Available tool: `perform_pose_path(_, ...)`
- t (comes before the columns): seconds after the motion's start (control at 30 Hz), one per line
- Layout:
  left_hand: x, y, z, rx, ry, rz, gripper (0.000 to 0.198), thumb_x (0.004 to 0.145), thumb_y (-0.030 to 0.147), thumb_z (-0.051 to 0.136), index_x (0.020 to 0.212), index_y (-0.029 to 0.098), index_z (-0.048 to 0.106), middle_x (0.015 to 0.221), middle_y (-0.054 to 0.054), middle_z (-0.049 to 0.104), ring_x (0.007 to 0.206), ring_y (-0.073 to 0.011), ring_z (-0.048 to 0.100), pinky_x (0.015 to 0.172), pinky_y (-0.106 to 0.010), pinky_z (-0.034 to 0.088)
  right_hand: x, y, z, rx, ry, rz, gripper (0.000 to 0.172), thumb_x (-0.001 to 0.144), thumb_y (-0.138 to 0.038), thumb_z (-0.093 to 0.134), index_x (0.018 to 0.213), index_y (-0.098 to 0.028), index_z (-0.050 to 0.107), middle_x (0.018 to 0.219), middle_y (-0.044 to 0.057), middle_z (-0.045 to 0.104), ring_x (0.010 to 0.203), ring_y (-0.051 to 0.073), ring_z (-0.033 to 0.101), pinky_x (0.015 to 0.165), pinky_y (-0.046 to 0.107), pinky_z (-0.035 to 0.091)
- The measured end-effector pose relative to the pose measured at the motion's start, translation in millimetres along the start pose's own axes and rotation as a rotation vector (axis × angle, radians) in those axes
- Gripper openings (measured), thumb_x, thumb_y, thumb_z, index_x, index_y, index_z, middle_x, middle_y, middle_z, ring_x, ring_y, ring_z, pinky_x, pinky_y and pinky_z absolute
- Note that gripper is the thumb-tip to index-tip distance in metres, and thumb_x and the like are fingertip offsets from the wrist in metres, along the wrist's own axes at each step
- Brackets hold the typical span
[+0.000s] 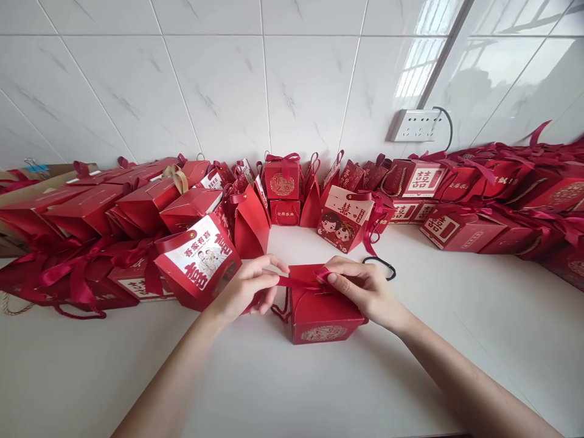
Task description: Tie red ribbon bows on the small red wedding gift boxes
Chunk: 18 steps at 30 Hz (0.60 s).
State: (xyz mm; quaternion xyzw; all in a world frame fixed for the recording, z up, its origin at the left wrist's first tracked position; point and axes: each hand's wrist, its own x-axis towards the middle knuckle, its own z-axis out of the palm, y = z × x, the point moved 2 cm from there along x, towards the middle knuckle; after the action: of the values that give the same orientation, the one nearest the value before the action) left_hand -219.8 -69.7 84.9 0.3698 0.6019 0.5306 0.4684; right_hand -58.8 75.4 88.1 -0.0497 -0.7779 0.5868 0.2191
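Note:
A red gift box [326, 319] with a gold round emblem on its front stands on the white table in front of me. A dark red ribbon [298, 283] runs across its top. My left hand [249, 286], left of the box, pinches one end of the ribbon and holds it taut sideways. My right hand [365, 289] rests at the box's upper right, thumb and fingers closed on a loop of the same ribbon. A red cord handle [283, 309] hangs at the box's left side.
Red gift boxes stand in rows along the tiled wall, among them a white-fronted box [205, 258] on the left and a box with two cartoon figures [344, 222]. A black hair tie [385, 266] lies behind my right hand. A power strip [418, 126] is on the wall.

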Motion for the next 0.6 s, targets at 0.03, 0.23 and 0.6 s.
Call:
perform_pose_path(0.03,-0.5,1.3,0.6,0.013,0.004,0.002,0.015,0.078,0.028,0.050,0.086,0.017,0.057,0.044,0.006,0.049,0.035,-0.0070,0.038,0.032,-0.015,0.022,-0.1,-0.7,0.0,0.005,-0.006,0.003,0.028,0.090,-0.038,0.053,0.083,-0.018,0.070,0.087,0.007,0.061,0.074,0.015,0.058,0.062,0.027,0.044)
perform_pose_path(0.23,-11.0,12.9,4.1,0.392,0.120,0.181,0.017,0.073,0.022,0.056,0.088,0.016,0.062,0.068,0.001,0.058,0.055,-0.0085,0.046,0.051,-0.020,0.036,0.2,-3.3,2.5,-0.014,0.007,-0.008,0.028,0.091,-0.037,0.049,0.085,-0.018,0.069,0.088,0.007,0.061,0.073,0.015,0.058,0.060,0.027,0.045)
perform_pose_path(0.6,-30.3,41.5,24.8,1.165,0.320,0.562,0.025,0.093,0.029,0.044,0.084,0.019,0.064,0.094,-0.002,0.057,0.057,-0.0064,0.052,0.057,-0.021,0.040,0.9,-3.2,6.8,-0.088,0.023,-0.026,0.020,0.089,-0.025,0.047,0.085,-0.019,0.065,0.086,0.005,0.064,0.076,0.015,0.061,0.067,0.026,0.049)
